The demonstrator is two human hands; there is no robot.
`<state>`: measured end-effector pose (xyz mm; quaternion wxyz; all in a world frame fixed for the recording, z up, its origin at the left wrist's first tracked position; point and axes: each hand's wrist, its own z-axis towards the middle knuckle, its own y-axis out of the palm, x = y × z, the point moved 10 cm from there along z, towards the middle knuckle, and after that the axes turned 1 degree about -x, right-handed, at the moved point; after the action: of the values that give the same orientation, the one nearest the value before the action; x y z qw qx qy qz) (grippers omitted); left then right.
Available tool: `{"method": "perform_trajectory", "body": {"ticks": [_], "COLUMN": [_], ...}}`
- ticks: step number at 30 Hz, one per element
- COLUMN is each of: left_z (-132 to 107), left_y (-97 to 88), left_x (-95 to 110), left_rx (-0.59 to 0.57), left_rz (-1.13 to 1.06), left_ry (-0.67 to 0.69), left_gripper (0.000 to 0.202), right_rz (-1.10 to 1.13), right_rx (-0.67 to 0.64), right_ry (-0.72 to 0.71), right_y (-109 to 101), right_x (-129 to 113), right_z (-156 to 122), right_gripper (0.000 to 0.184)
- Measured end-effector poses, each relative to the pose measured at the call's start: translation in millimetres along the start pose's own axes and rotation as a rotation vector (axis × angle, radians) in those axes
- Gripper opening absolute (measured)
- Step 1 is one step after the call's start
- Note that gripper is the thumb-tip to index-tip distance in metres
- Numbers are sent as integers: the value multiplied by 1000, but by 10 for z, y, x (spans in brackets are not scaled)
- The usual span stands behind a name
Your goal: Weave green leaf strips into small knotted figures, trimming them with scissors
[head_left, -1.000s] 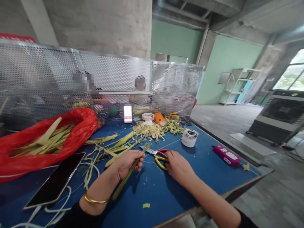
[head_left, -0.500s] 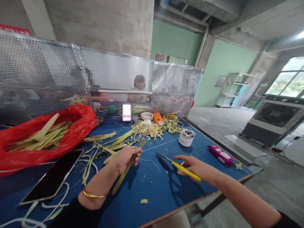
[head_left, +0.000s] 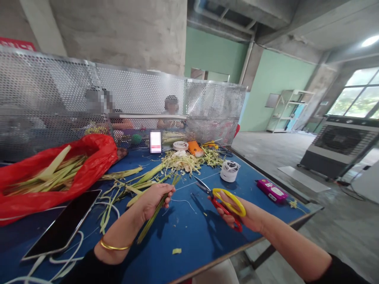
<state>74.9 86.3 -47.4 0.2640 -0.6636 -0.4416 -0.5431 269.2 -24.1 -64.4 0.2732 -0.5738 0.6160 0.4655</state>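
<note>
Centrally, fibrous stalk (head_left: 148, 226) in left hand (head_left: 154, 199), loop-handled scissors (head_left: 228, 202) in right hand (head_left: 252, 219)

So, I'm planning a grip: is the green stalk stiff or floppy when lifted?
Probably fairly stiff: the stalk juts straight from both sides of the left hand without drooping. Likely light, as it is thin and a loose finger grip holds it.

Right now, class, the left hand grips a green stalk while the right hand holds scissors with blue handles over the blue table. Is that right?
Not quite. The head view shows the scissors have yellow and red handles, not blue. The rest stands: the left hand grips a green stalk and the right hand holds the scissors over the blue table.
</note>
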Motion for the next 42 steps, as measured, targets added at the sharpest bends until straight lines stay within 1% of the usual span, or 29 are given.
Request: {"method": "perform_trajectory", "body": {"ticks": [3, 6, 9, 10, 12, 14, 16, 17, 18, 19, 20, 21, 22, 23, 24, 25, 26, 27, 28, 30, 32, 34, 36, 37, 38, 39, 41, 42], "left_z": [-4, -5, -7, -11, -24, -41, -54, -56, -54, -51, -47, -44, -43, -46, -52, -61, -72, -82, -92, -105, -110, -111, -117, -124, -132, -142, -164, -173], "left_y": [11, 10, -2, -13, -57, -124, -182, -196, -202, -198, -188, -174, -158, -144, -131, -121, -116, -113, -112, -117, -130, -145, -145, -140, -127, -110, -66, -43], "left_x": [-6, -12, 3, 19, 76, 148, 196, 202, 200, 192, 183, 174, 171, 173, 176, 184, 193, 202, 209, 214, 204, 186, 193, 208, 231, 258, 317, 340], "left_rx": [-7, 1, 9, 15, 44, 92, 133, 141, 145, 142, 135, 128, 121, 118, 115, 115, 119, 121, 122, 120, 116, 111, 98, 91, 82, 74, 65, 66], "left_rz": [9, 10, 4, 0, -12, -20, -16, -9, -2, 4, 6, 7, 8, 11, 18, 25, 30, 34, 34, 27, 16, -3, -35, -46, -50, -49, -32, -22], "left_ry": [5, 4, -4, -3, 14, 49, 77, 81, 82, 80, 77, 74, 73, 73, 70, 67, 65, 63, 61, 60, 56, 45, 44, 46, 48, 50, 54, 54], "left_gripper": [24, 22, 21, 22, 22, 21, 21, 20, 20, 20, 20, 21, 21, 21, 21, 21, 21, 22, 22, 23, 24, 23, 24, 25, 27, 28, 32, 33], "right_rz": [-48, -138, -326, -436, -728, -1053, -1327, -1439, -1534, -1608, -1663, -1695, -1694, -1681, -1678, -1666, -1655, -1644, -1631, -1601, -1562, -1516, -1474, -1458, -1443, -1424, -1373, -1311], "right_rx": [90, 153, 212, 250, 336, 411, 450, 452, 449, 455, 486, 554, 677, 839, 953, 1017, 1021, 998, 974, 961, 1011, 1064, 1085, 1079, 1051, 993, 794, 643], "right_ry": [-32, -116, -176, -199, -263, -322, -336, -337, -339, -339, -338, -329, -313, -320, -345, -327, -297, -270, -245, -214, -212, -228, -286, -345, -424, -510, -664, -734], "right_y": [-8, -58, -159, -205, -256, -217, -124, -69, -22, 0, -18, -88, -220, -370, -494, -640, -773, -889, -989, -1132, -1213, -1236, -1159, -1058, -908, -713, -220, 63], "right_x": [-65, -148, -188, -210, -280, -345, -378, -401, -440, -507, -612, -753, -934, -1144, -1323, -1442, -1507, -1532, -1530, -1482, -1443, -1441, -1499, -1550, -1600, -1635, -1619, -1558], "right_z": [139, 228, 241, 220, 143, 44, -32, -56, -72, -81, -87, -92, -109, -146, -154, -117, -33, 65, 153, 259, 249, 189, 152, 153, 176, 224, 380, 471], "right_gripper": [40, 42, 42, 42, 42, 49, 53, 49, 41, 30, 23, 24, 29, 33, 44, 60, 72, 75, 72, 59, 44, 40, 45, 49, 49, 44, 30, 24]}}
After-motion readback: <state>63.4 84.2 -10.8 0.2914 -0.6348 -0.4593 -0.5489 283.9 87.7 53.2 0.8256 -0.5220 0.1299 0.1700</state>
